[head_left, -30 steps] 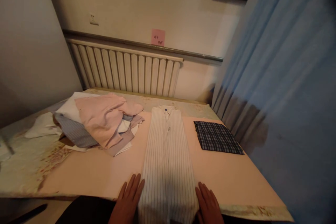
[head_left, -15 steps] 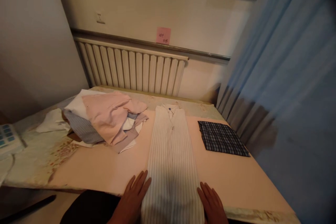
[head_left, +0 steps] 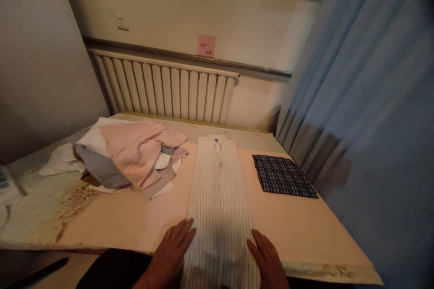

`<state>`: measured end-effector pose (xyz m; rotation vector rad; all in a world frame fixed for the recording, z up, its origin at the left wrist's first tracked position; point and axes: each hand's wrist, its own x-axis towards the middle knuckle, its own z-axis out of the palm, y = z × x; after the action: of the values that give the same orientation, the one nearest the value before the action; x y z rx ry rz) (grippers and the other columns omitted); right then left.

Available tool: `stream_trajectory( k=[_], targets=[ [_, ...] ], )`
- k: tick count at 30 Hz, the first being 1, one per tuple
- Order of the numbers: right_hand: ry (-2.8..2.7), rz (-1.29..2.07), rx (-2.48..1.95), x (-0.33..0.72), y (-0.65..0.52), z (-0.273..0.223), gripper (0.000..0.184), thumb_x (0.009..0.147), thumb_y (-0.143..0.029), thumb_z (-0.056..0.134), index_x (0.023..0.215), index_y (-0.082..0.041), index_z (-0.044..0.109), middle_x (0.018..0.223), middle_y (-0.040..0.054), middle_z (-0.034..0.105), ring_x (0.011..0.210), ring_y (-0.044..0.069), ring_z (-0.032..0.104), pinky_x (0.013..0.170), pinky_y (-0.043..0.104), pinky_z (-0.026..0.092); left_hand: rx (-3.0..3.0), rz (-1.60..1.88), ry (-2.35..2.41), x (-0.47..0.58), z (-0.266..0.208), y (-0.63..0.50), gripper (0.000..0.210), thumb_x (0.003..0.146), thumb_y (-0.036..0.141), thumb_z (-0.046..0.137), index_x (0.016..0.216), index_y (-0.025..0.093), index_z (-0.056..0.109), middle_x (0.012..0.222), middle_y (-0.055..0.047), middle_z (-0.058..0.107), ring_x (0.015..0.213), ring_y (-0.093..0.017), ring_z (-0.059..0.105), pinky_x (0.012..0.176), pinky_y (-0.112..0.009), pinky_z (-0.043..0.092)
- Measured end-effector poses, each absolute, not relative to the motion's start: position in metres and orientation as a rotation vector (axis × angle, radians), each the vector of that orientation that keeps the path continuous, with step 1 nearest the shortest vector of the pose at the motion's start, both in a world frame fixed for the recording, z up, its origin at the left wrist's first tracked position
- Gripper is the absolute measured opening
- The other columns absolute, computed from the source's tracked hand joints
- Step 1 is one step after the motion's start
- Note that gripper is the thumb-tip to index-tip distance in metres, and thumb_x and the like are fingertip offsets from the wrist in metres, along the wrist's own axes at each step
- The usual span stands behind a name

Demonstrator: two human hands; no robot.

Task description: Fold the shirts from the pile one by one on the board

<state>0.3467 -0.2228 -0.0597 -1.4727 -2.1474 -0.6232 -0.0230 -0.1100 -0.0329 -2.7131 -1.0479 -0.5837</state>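
Observation:
A white striped shirt (head_left: 219,189) lies face up in a long narrow strip, collar away from me, with its sides folded in. My left hand (head_left: 171,250) rests along its left edge near the front of the table, fingers stretched out. On the opposite edge lies my right hand (head_left: 267,255), its fingers extended and its thumb against the fabric. Both hands are open, touching the shirt's sides. The shirt's near end runs out of view at the bottom.
A loose heap of clothes (head_left: 135,156), pink on top, lies left. A folded dark plaid garment (head_left: 285,175) lies right, on the pink sheet (head_left: 298,230) covering the table. Behind stands a radiator (head_left: 169,88); a blue curtain (head_left: 356,113) hangs right. A white device (head_left: 8,187) is far left.
My right hand has shifted slightly inward and forward along the shirt's edge. My left hand stays almost in place. The camera view has turned slightly right.

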Motion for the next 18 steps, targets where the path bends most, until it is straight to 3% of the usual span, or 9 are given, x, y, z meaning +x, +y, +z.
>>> stream_trajectory(
  k=[4,13,18],
  targets=[
    [-2.237,-0.600,-1.347,0.346,-0.213,-0.044,0.054,0.088,-0.019,0.050,0.142,-0.023,0.043,0.143,0.0115,0.049,0.135,0.028,0.041,0.106,0.048,0.041,-2.914,-0.533,-0.851,-0.021,-0.014,-0.094,0.094,0.066,-0.003,0.045,0.151,0.030,0.022,0.159,-0.003,0.023,0.146,-0.029,0.016,0.115,-0.052,0.026],
    [-2.440,-0.111,-1.098,0.342,-0.186,0.018,0.051,0.095,-0.027,0.043,0.145,-0.022,0.038,0.141,0.0080,0.052,0.136,0.021,0.041,0.115,0.045,0.031,-3.180,-0.602,-0.625,-0.010,-0.004,-0.058,0.074,0.082,0.016,0.053,0.149,0.031,0.025,0.154,-0.007,0.036,0.143,-0.026,0.029,0.115,-0.050,0.028],
    [-2.338,0.093,-1.269,0.356,-0.207,0.023,0.047,0.094,-0.038,0.050,0.140,-0.030,0.046,0.138,0.0052,0.055,0.131,0.021,0.048,0.110,0.040,0.040,-3.246,-0.584,-0.628,-0.027,0.017,-0.076,0.058,0.091,0.026,0.047,0.147,0.034,0.031,0.151,-0.003,0.042,0.141,-0.023,0.033,0.116,-0.047,0.027]
  ],
)
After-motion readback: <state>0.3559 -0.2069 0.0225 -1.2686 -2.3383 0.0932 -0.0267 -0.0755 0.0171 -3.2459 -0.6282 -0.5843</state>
